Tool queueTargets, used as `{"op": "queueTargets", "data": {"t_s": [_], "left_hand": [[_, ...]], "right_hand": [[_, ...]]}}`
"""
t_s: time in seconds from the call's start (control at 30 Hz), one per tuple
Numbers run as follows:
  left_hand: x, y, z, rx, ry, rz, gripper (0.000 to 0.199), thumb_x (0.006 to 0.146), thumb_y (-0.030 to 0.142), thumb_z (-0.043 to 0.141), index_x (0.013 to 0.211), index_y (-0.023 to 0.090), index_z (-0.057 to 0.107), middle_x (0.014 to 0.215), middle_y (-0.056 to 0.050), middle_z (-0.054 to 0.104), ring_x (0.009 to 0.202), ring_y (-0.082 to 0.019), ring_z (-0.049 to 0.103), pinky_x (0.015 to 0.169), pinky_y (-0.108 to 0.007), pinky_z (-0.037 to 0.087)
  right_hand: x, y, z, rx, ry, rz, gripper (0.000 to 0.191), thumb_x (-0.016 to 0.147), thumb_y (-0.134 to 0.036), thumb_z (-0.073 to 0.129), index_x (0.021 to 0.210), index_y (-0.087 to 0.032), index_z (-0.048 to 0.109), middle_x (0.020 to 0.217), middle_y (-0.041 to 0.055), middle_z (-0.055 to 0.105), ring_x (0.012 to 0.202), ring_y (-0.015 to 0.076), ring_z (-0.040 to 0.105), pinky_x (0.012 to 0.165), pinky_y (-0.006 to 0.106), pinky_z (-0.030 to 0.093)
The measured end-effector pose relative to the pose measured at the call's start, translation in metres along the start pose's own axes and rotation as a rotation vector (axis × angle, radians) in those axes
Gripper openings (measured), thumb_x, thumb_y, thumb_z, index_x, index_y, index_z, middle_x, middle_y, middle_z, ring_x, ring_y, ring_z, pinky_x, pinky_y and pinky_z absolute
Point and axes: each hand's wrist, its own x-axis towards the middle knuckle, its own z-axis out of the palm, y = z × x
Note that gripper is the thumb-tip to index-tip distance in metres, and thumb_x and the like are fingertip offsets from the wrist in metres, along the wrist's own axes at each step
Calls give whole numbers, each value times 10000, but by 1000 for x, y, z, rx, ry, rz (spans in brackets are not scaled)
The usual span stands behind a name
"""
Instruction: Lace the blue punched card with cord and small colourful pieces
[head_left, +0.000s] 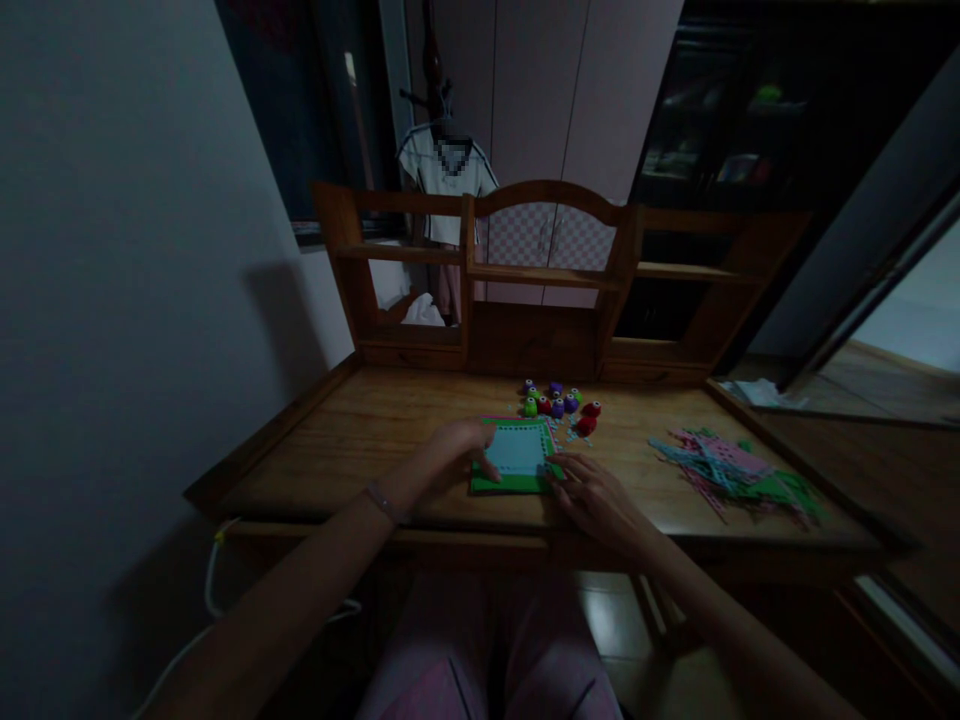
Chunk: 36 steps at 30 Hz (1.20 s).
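Observation:
A light blue sheet of paper [517, 448] with rows of small holes or dots along its edges lies on a larger green sheet [512, 484]. A thin pink edge shows behind them. My left hand [459, 440] rests at the left side, thumb and forefinger apart on the paper. At the lower right edge, the fingers of my right hand [589, 490] are bent together against the blue paper. Just beyond the sheets stand several small red, green and purple pieces [557, 407] with white, dark-dotted tops. Tiny pale blue scraps [574, 432] are scattered beside them.
A loose pile of pink, blue and green paper strips [735, 470] lies on the right of the wooden desk [360, 450]. A wooden shelf unit [536, 275] rises at the desk's back. The wall [187, 250] stands close on the left.

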Motion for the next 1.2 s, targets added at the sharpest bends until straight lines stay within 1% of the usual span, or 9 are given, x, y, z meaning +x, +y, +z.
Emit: {"op": "queueTargets", "data": {"t_s": [0.07,0.1,0.13,0.2,0.27,0.4,0.63,0.97,1.2], "left_hand": [[8,19,1,131,-47,40,387,506,302,829,811,186,622,783,-34,570,858,-244,530,771,-360,434],[8,29,6,289,-47,121,409,537,361,815,866,201,632,868,-50,584,927,-261,523,829,-388,425],[5,38,13,423,26,247,373,656,398,740,966,220,629,1003,-68,576,1034,-269,495,909,-415,393],[-10,50,31,636,147,406,297,847,305,548,1139,256,578,1217,-78,513,1210,-250,405,1042,-457,284],[-31,50,48,770,178,480,333,887,246,470,1210,269,543,1331,-71,451,1313,-245,304,1103,-491,188],[-60,32,54,861,178,490,376,911,298,428,1279,290,506,1429,-49,367,1370,-257,222,1124,-535,132],[-69,23,32,884,174,458,399,898,360,456,1295,341,498,1482,-13,289,1392,-271,164,1124,-558,133],[-100,-1,4,953,197,355,407,907,339,446,1311,362,475,1440,-12,358,1378,-266,207,1118,-558,148],[-102,8,12,932,221,344,385,915,364,422,1281,287,513,1439,-32,369,1381,-251,211,1128,-529,176]], "right_hand": [[-3,-3,0,8,2,27,280,904,-196,461,1115,-244,638,1235,83,550,1126,237,525,948,440,461],[-5,-4,0,13,3,44,285,903,-205,463,1131,-247,630,1236,88,544,1113,238,532,937,438,467],[-7,-6,0,19,8,61,295,900,-217,469,1153,-248,617,1238,93,538,1107,241,536,930,436,470],[-12,-9,1,29,23,87,327,893,-243,483,1204,-245,585,1248,102,524,1114,245,532,937,430,466],[-15,-12,2,37,40,101,352,888,-258,490,1231,-243,564,1262,104,512,1141,246,516,957,422,452],[-15,-13,4,43,54,116,341,883,-262,491,1214,-243,575,1278,102,501,1159,252,502,968,426,439],[-13,-11,6,52,45,129,319,882,-263,489,1180,-242,600,1238,102,520,1107,250,526,942,421,446],[-12,-13,3,50,23,130,305,885,-255,484,1163,-229,606,1193,103,545,1079,247,538,929,420,452],[-3,-13,4,28,45,96,235,887,-222,485,1086,-228,609,1246,97,527,1105,247,536,933,439,456]]}}
